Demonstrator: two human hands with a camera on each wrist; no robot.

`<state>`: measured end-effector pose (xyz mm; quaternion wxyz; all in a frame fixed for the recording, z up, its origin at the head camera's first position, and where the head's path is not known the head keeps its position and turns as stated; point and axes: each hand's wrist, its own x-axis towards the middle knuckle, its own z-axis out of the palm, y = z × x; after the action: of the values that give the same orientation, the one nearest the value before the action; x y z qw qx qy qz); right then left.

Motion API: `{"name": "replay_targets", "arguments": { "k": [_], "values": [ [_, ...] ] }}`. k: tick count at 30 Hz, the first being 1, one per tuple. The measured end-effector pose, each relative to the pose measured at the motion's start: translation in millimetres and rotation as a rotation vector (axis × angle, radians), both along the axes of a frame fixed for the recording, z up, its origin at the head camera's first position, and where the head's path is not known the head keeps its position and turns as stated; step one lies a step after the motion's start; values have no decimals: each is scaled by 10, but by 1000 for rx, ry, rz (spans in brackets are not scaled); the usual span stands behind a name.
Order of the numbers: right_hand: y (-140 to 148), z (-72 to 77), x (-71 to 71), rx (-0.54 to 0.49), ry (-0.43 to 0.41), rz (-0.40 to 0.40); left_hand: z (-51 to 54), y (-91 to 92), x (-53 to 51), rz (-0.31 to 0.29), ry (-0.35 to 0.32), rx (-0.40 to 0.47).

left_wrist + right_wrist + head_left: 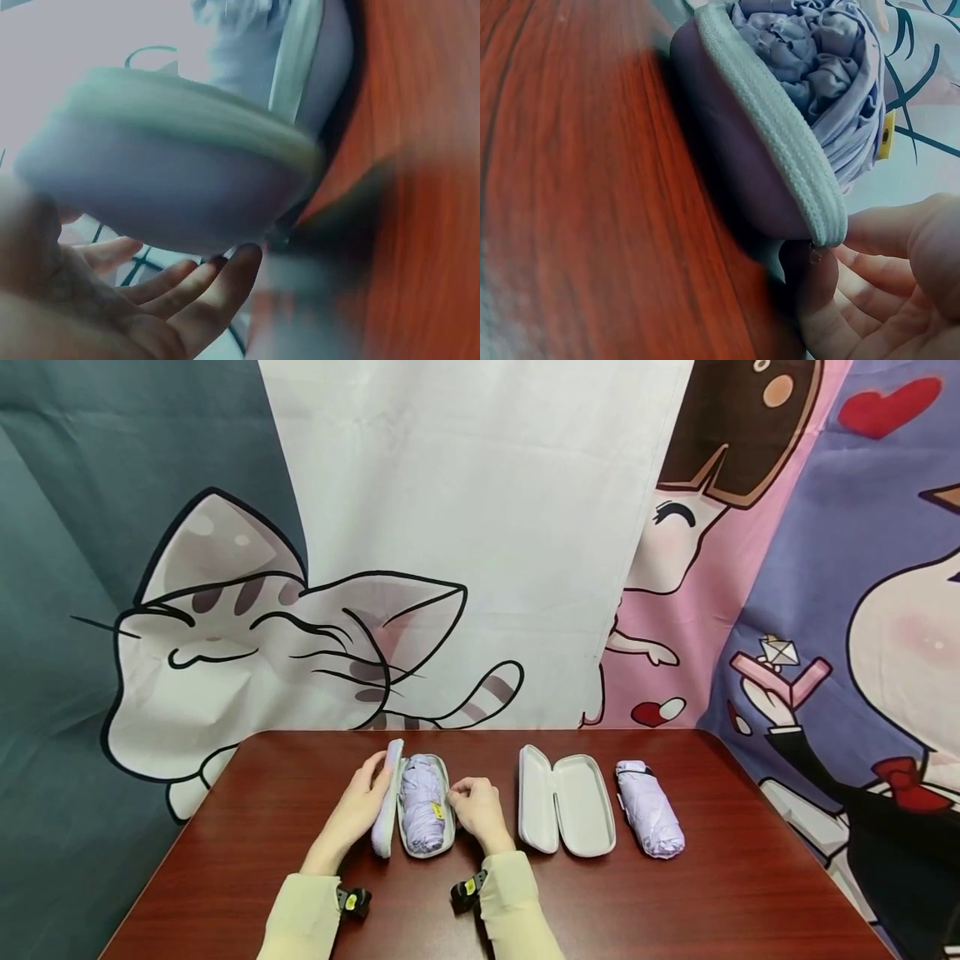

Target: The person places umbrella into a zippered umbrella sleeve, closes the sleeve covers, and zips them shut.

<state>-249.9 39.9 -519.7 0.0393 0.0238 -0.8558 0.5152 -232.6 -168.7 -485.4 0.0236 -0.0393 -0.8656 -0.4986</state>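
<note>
A lilac zip case (448,842) stands unfolded on the table, with a folded lilac umbrella (422,802) lying in its tray half. Its lid (386,810) is tilted up on the left. My left hand (362,795) rests its fingers against the outside of that lid; in the left wrist view the fingers (217,300) lie fairly straight along it. My right hand (480,810) is at the right side of the case. In the right wrist view, its thumb and a finger pinch the zipped rim (780,127). A yellow tag (886,136) shows on the umbrella.
To the right, a second case (587,810) lies unfolded, its pale inside showing. Beyond it lies another folded lilac umbrella (651,810) with a dark end. A printed cloth (480,510) hangs behind the reddish-brown table (720,893).
</note>
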Motion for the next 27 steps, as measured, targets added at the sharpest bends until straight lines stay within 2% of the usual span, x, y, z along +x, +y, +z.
{"name": "replay_targets", "arguments": {
  "k": [5, 11, 17, 27],
  "values": [
    [4, 4, -4, -28, -13, 8, -18, 127, 29, -30, -51, -26],
    [12, -8, -13, -65, -28, 23, -64, 238, 16, -10, 16, -27],
    [-6, -27, -34, -86, -34, 30, -76, 370, 1, 17, 14, -46],
    [1, -31, -24, -78, -24, 28, -67, 587, 70, -26, 29, -116]
  ]
}}
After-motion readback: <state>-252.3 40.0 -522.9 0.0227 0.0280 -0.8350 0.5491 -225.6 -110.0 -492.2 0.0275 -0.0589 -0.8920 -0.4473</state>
